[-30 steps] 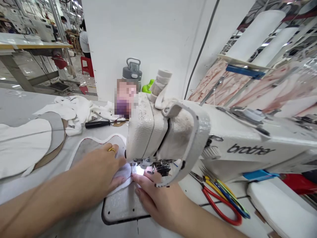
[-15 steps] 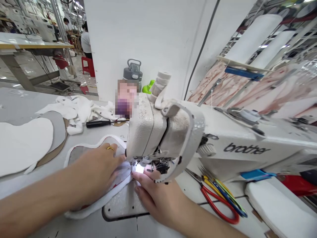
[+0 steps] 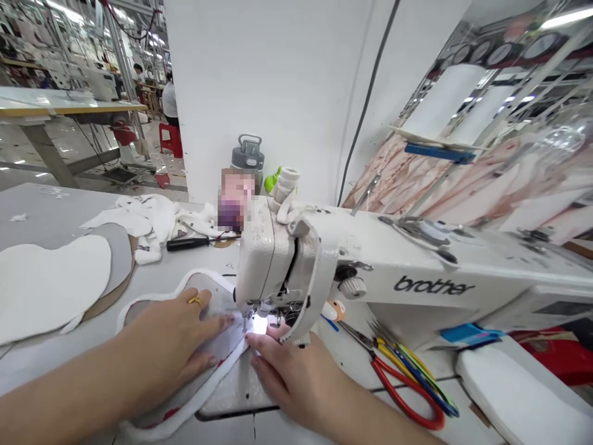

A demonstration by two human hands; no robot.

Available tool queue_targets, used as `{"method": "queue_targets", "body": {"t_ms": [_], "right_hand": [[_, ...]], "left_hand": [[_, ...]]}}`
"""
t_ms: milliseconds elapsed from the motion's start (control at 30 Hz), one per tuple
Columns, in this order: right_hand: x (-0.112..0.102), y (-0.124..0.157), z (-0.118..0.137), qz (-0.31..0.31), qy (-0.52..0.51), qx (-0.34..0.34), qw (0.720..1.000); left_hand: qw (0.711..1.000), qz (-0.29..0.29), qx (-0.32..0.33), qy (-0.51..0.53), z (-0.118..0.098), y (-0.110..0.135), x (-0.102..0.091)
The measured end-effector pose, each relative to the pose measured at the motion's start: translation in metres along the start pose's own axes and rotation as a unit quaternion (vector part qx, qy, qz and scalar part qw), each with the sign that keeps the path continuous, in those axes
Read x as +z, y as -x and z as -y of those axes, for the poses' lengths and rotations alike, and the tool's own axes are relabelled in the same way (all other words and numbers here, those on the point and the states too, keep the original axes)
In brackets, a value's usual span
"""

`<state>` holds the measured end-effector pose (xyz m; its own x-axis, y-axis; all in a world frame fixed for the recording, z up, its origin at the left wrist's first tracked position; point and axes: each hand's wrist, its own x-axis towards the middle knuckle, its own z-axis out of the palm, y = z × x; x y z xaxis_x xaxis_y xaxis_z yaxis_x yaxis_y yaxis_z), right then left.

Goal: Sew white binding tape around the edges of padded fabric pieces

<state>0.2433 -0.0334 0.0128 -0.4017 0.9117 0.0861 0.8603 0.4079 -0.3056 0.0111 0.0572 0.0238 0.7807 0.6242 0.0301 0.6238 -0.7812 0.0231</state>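
Note:
A padded fabric piece with a thick white edge (image 3: 185, 408) and grey inner face lies on the sewing machine (image 3: 273, 259) bed, one corner running under the lit presser foot (image 3: 260, 322). My left hand (image 3: 173, 324), wearing a gold ring, rests flat on this piece with fingers spread. Close beside the presser foot is my right hand (image 3: 296, 371). Its index fingertip touches the white edge at the corner, and the thumb lies just below, on the metal plate. The machine head partly hides the other right fingers.
Red-handled scissors (image 3: 407, 395) and yellow and blue snips (image 3: 417, 371) lie right of my right hand, near stacked white pieces (image 3: 519, 395). At left are cut white panels (image 3: 50, 284), a black-handled screwdriver (image 3: 188, 243) and cloth scraps (image 3: 160, 216). A grey bottle (image 3: 248, 154) stands behind.
The camera view has shifted, so the machine sits lower in the picture. My left thumb is spread further from the fingers. My right hand stays by the presser foot.

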Motion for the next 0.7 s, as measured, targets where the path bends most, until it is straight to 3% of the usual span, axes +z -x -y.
{"method": "queue_targets", "body": {"t_ms": [100, 267, 400, 533, 700], "right_hand": [[0.000, 0.000, -0.002, -0.020, -0.010, -0.023, 0.999], [0.000, -0.003, -0.001, -0.046, -0.005, -0.044, 0.998], [0.002, -0.002, 0.000, -0.059, -0.007, -0.052, 0.997], [0.004, -0.001, 0.000, -0.083, 0.002, -0.046, 0.995], [0.002, -0.001, 0.000, -0.067, 0.017, -0.036, 0.997]], "left_hand": [[1.000, 0.007, 0.009, 0.009, -0.002, 0.001, 0.006], [0.991, -0.022, 0.053, 0.124, 0.004, 0.002, 0.008], [0.989, -0.028, 0.087, 0.112, 0.008, 0.001, 0.008], [0.992, -0.015, 0.080, 0.096, 0.005, -0.002, 0.010], [0.992, -0.026, 0.061, 0.105, 0.001, -0.004, 0.009]]}}
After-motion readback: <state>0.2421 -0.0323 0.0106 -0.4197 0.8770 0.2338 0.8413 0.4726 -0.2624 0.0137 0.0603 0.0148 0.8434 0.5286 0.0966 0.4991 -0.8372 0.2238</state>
